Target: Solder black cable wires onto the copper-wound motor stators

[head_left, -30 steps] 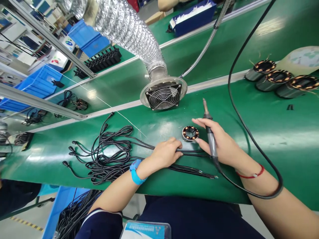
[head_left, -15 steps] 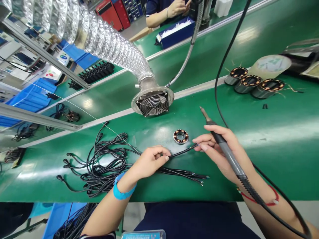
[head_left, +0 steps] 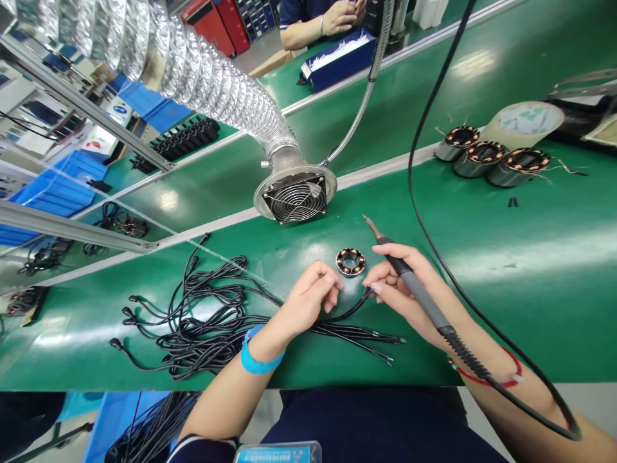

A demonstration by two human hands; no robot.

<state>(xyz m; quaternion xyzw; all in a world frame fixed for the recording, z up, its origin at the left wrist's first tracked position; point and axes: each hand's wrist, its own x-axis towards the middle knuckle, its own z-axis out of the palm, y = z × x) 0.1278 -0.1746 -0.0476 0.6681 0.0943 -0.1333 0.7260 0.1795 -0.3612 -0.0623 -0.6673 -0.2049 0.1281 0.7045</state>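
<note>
Well to the left of the ring [head_left: 341, 262], a blue bin [head_left: 102, 419] is standing below the bench [head_left: 299, 363] and holding black cables. On the bench, nearer the ring, a black tangle [head_left: 207, 341] is spreading, its plugs pointing away from the ring. A silver duct [head_left: 216, 77] is slanting down toward the ring, and its fan [head_left: 296, 198] is facing the bench beyond the ring, slightly left.

Just left of the ring and nearer the person, the left hand [head_left: 315, 296] is hovering above the bench, its fingers curling close to the thumb; I cannot tell whether it is touching anything. Far beyond the ring, a co-worker's hands [head_left: 340, 18] are working behind a blue box [head_left: 340, 72]. The ring is lying face up between the person's two hands, which are staying apart.

Just right of the ring, the right hand [head_left: 383, 280] is pinching the end of one cable [head_left: 351, 313] and gripping the iron [head_left: 414, 284], whose tip is pointing beyond the ring. Far right of the ring, three stators [head_left: 482, 159] are standing beside a tape roll [head_left: 520, 132].
</note>
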